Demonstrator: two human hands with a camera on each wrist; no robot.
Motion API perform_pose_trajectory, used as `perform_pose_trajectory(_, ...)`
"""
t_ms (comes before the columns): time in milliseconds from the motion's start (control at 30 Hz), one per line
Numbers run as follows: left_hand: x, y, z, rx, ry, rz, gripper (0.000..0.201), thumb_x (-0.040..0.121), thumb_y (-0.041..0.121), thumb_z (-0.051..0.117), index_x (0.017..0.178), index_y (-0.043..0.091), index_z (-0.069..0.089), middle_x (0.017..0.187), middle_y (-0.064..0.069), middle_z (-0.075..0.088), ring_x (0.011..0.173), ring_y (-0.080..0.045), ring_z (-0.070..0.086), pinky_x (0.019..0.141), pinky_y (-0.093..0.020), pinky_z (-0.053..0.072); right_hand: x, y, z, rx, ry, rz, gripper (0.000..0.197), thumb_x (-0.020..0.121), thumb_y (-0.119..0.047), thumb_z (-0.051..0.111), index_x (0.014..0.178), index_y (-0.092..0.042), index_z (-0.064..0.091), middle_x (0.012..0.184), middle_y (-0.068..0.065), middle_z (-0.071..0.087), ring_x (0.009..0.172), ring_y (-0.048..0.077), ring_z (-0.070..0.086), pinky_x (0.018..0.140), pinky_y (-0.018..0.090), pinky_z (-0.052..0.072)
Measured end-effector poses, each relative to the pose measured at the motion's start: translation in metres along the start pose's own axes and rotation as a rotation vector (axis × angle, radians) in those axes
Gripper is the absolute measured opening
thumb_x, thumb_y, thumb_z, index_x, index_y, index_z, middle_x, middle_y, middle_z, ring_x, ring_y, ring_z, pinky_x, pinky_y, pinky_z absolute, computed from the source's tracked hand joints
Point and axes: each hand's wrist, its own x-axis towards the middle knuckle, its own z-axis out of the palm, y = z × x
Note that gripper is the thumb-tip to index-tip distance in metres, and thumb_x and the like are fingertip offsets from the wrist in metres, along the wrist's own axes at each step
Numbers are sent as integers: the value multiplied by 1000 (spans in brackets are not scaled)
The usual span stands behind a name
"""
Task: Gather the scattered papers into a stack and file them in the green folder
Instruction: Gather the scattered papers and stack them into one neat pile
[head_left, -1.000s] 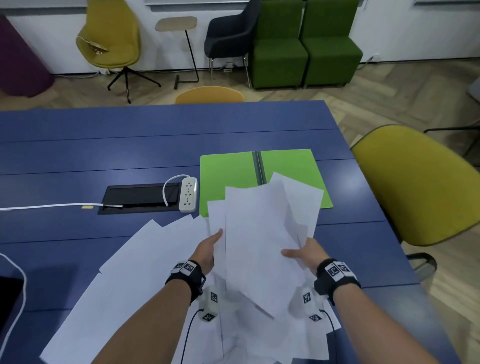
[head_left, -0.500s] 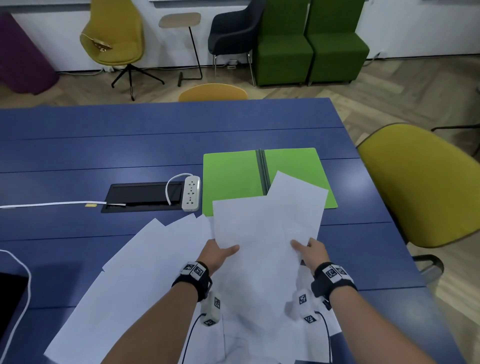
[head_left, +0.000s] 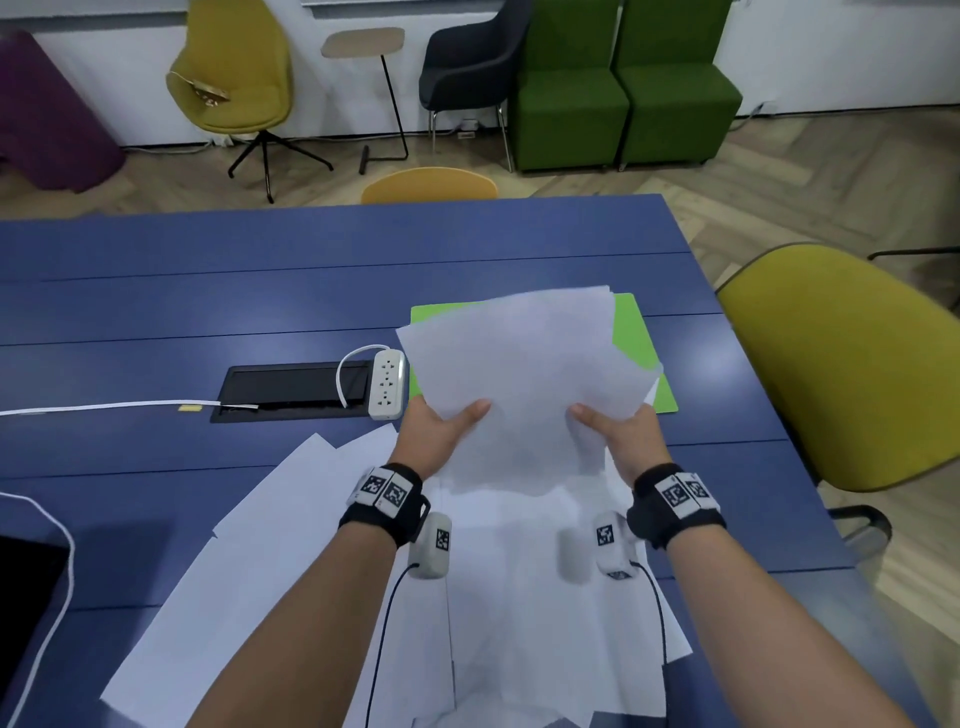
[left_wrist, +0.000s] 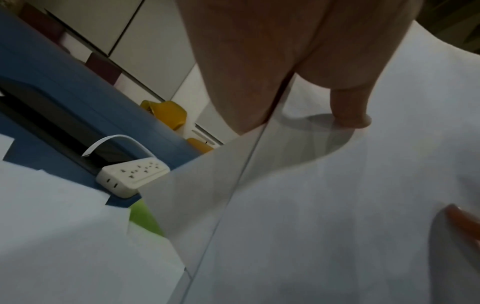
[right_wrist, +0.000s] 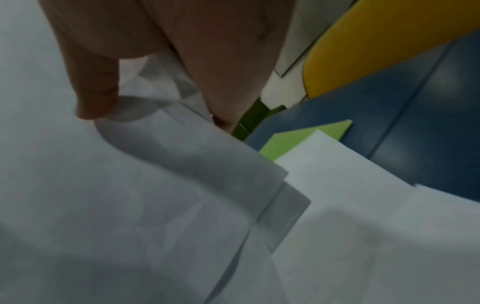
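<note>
Both hands hold a loose bundle of white papers (head_left: 519, 374) above the blue table (head_left: 260, 312). My left hand (head_left: 441, 428) grips its left edge, thumb on top. My right hand (head_left: 618, 431) grips its right edge the same way. The bundle hangs over the open green folder (head_left: 636, 338) and hides most of it. In the left wrist view the thumb (left_wrist: 348, 111) presses on the papers (left_wrist: 337, 205). In the right wrist view the thumb (right_wrist: 96, 98) pinches curled sheets (right_wrist: 182, 164), with a corner of the folder (right_wrist: 335, 128) beyond. More white sheets (head_left: 291, 545) lie scattered on the near table.
A white power strip (head_left: 387, 383) with its cable sits left of the folder, beside a black cable hatch (head_left: 296, 389). A yellow chair (head_left: 852, 374) stands at the table's right edge. A dark object (head_left: 26, 597) lies at the near left. Other chairs stand beyond the far edge.
Both hands have lifted the bundle up and forward, away from me. It now covers most of the green folder, and the sheets lie more squarely together than before.
</note>
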Motion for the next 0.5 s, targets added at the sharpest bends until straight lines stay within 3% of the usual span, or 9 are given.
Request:
perform_pose_trajectory(67,-3,5,-1,-20,39,18,31,79,19,88,104,19,70,100,9,77,93,-2,73,81,-15,55,1,-6,1,-36,-21,-36,29,74,-8,84,101,-10,73,102,3,77,94,20,73,84,33,57)
perform_pose_trajectory(167,-10,-2,-6,-39,24,12,45,74,17,91,114,13,70,108,3,78,101,-11,74,88,-24,57,-4,-7,-2,-100,-83,-52,27,74,-8,84,99,-11,74,100,3,77,93,21,74,83,36,57)
perform_pose_trajectory(367,-20,-34,-4,50,26,-91,28,75,23,90,100,18,77,100,3,79,96,-16,76,90,-41,61,-15,18,-2,-72,-132,50,34,75,-4,82,107,-5,72,105,7,76,100,29,72,88,41,57)
perform_pose_trajectory(500,-18,-26,0,46,52,-50,17,82,20,85,93,25,74,96,12,78,93,-8,75,85,-30,59,-15,17,7,-153,-105,31,22,77,-12,83,97,-11,75,97,3,77,95,26,73,85,41,58)
